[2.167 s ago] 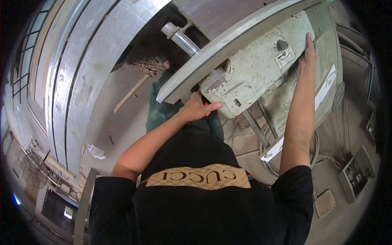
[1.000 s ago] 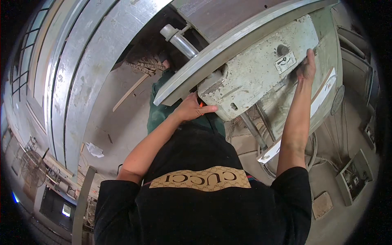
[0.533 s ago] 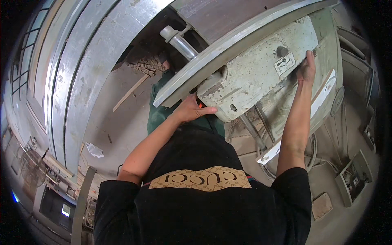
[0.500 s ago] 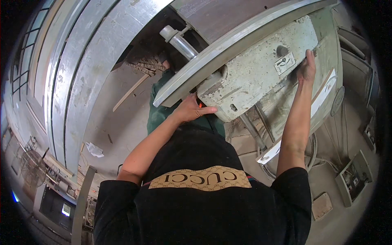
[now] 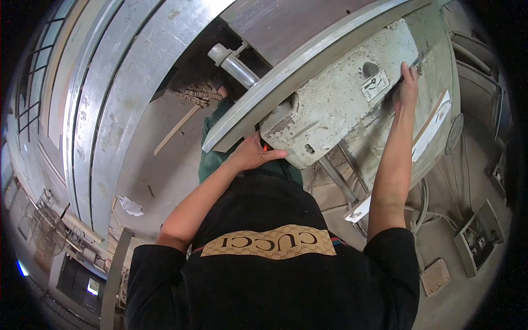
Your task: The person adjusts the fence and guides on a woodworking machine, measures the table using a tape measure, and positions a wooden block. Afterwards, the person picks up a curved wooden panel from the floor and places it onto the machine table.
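Observation:
A long, worn pale-green metal cover [image 5: 335, 104] with chipped paint lies tilted along the side of a machine. It bears a small label plate, a round dark hole and a slot near its near end. My left hand [image 5: 254, 154] grips that near end, thumb along the edge; its other fingers are mostly hidden in the gap beside it. At the far right edge, my right hand [image 5: 406, 91] is curled against the cover, some fingertips hidden behind it. Just beyond the cover runs the machine's metal table edge [image 5: 286, 71]. Something small and orange shows beside my left hand.
A long silver sliding table [image 5: 126, 82] curves along the left. A metal cylinder [image 5: 236, 66] sits beyond the table edge. A white strip [image 5: 432, 129] lies right of my right forearm. Cables, an open grey box [image 5: 478, 236] and a wooden offcut [image 5: 179, 127] are on the floor.
The cover has shifted slightly left, and both my hands have moved with it, still on its two ends. The whole view has also shifted a little.

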